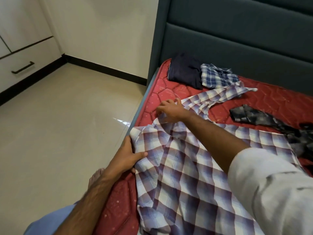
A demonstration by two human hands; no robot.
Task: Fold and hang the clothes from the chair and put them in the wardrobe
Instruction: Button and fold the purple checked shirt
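Observation:
A purple-and-white checked shirt (pixel 183 168) lies spread on the red mattress (pixel 279 102), one sleeve stretched toward the headboard. My left hand (pixel 130 153) grips the shirt's left edge at the bedside, thumb on top of the cloth. My right hand (pixel 171 110) reaches across near the collar and shoulder, fingers spread and loosely bent, touching the fabric there. Whether it pinches the cloth I cannot tell.
A folded dark navy garment (pixel 184 70) and a folded blue checked shirt (pixel 218 77) sit by the teal headboard (pixel 237 39). A grey mottled garment (pixel 264 121) lies crumpled at right. White wardrobe drawers (pixel 22 67) stand at far left across the tiled floor (pixel 59 124).

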